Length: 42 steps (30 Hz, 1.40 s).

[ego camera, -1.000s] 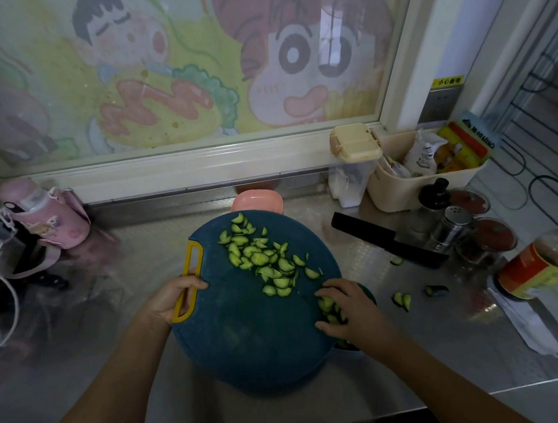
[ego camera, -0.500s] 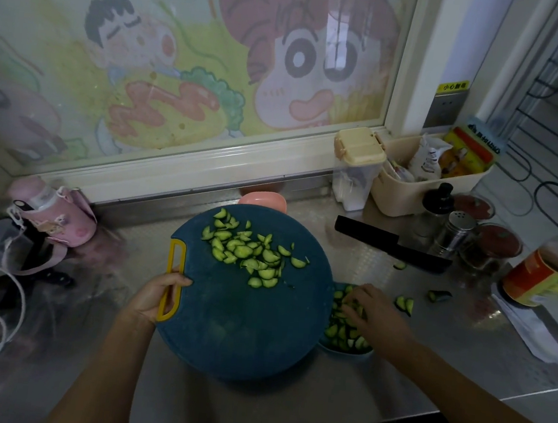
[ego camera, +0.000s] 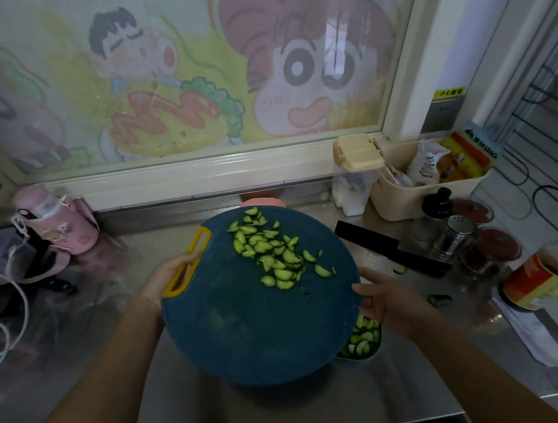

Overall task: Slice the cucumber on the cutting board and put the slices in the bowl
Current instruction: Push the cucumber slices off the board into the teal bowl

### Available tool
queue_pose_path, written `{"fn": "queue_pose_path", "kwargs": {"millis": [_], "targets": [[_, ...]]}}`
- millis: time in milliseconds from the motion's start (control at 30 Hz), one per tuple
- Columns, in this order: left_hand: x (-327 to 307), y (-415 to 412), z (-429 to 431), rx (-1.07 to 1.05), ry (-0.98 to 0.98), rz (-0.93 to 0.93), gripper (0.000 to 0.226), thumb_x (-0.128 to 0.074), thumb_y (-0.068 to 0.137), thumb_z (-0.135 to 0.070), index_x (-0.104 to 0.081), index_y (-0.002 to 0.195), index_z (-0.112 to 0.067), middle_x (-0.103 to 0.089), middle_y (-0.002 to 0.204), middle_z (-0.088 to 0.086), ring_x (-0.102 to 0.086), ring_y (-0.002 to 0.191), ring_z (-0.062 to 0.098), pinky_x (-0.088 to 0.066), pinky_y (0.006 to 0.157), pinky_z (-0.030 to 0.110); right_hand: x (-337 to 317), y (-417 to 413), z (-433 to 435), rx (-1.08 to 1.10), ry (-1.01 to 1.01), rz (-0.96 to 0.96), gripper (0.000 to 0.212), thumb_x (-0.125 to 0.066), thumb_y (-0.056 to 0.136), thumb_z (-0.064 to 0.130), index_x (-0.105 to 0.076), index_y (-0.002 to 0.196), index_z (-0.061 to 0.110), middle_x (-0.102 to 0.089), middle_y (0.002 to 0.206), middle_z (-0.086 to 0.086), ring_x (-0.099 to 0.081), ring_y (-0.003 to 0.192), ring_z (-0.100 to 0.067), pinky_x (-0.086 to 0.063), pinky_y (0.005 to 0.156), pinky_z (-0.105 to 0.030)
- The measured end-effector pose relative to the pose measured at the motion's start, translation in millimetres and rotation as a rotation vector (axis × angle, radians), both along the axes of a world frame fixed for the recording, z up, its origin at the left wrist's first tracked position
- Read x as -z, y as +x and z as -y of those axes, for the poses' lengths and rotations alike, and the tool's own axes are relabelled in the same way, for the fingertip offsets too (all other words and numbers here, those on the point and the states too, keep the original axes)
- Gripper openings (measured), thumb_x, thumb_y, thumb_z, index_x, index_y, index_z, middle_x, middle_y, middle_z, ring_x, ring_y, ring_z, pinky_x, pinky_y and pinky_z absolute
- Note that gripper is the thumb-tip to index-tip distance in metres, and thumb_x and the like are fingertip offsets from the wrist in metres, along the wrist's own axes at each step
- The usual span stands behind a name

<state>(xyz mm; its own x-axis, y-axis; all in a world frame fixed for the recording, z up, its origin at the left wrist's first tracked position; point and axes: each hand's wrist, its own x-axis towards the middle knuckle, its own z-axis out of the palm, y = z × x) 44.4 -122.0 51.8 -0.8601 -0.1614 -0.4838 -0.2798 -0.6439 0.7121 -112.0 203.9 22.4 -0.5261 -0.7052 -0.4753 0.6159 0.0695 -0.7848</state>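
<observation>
A round dark teal cutting board (ego camera: 248, 328) with a yellow handle is lifted over the steel counter. My left hand (ego camera: 169, 274) grips that handle. Several green cucumber slices (ego camera: 275, 254) lie on the board's far half. My right hand (ego camera: 388, 300) rests at the board's right edge with fingers spread, holding nothing. Below it a small bowl (ego camera: 362, 339) with cucumber slices inside peeks out from under the board, mostly hidden.
A black knife (ego camera: 390, 249) lies on the counter behind the board, with stray cucumber bits (ego camera: 438, 300) near it. Jars, a shaker, a sauce bottle (ego camera: 546, 275) and a beige bin (ego camera: 424, 188) crowd the right. A pink bottle (ego camera: 56, 224) and white cable lie left.
My right hand left the bowl and came up to the board's right edge. The board shifted right over the bowl, hiding most of it.
</observation>
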Motion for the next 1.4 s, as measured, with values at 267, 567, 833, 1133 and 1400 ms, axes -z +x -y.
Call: {"fn": "queue_pose_path", "kwargs": {"millis": [267,567,833,1133,1400], "targets": [[1.0,-9.3,-20.0,-0.345,0.129,-0.120,0.049,-0.053,0.074,-0.053,-0.078,0.081,-0.011,-0.073,0.089,0.011,-0.071,0.078,0.027,-0.057,0.055,0.040,-4.9,20.4,11.5,0.221,-0.103,-0.033,0.025,-0.051,0.086,-0.005,-0.053,0.104,0.012,-0.072,0.088,-0.009,-0.070,0.071,-0.022,-0.059,0.067,-0.034],[18.6,-11.9,-72.3,-0.531,0.257,-0.219,0.052,-0.044,0.086,-0.056,-0.067,0.113,-0.018,-0.069,0.111,0.006,-0.066,0.098,0.025,-0.055,0.079,0.046,-10.8,39.5,27.7,0.383,-0.153,-0.075,0.022,-0.049,0.090,-0.004,-0.052,0.104,0.012,-0.072,0.094,-0.009,-0.070,0.081,-0.025,-0.058,0.065,-0.033],[24.6,-10.9,-80.1,-0.435,0.126,-0.033,0.024,-0.054,0.089,-0.012,-0.062,0.112,-0.010,-0.071,0.103,0.010,-0.069,0.088,0.024,-0.058,0.063,0.039,-5.0,27.4,13.3,0.281,0.132,-0.184,0.031,-0.066,0.085,0.022,-0.054,0.113,0.016,-0.065,0.117,-0.010,-0.065,0.100,-0.022,-0.054,0.085,-0.034],[27.4,1.6,-56.9,-0.269,0.032,0.102,0.037,-0.064,0.075,-0.015,-0.064,0.112,-0.010,-0.069,0.109,0.012,-0.067,0.094,0.028,-0.057,0.077,0.045,-38.0,22.3,19.3,-0.188,0.661,-1.434,0.041,-0.065,0.069,0.062,-0.063,0.094,0.030,-0.048,0.101,0.011,-0.039,0.101,-0.012,-0.032,0.088,-0.030],[22.1,9.0,-43.1,-0.176,0.007,0.115,0.040,-0.063,0.077,-0.014,-0.062,0.116,-0.008,-0.066,0.114,0.014,-0.067,0.096,0.028,-0.057,0.078,0.043,-22.4,40.6,33.1,-0.372,0.637,-1.609,0.035,-0.063,0.079,0.052,-0.060,0.103,0.026,-0.049,0.106,0.003,-0.043,0.103,-0.019,-0.027,0.096,-0.038]]}}
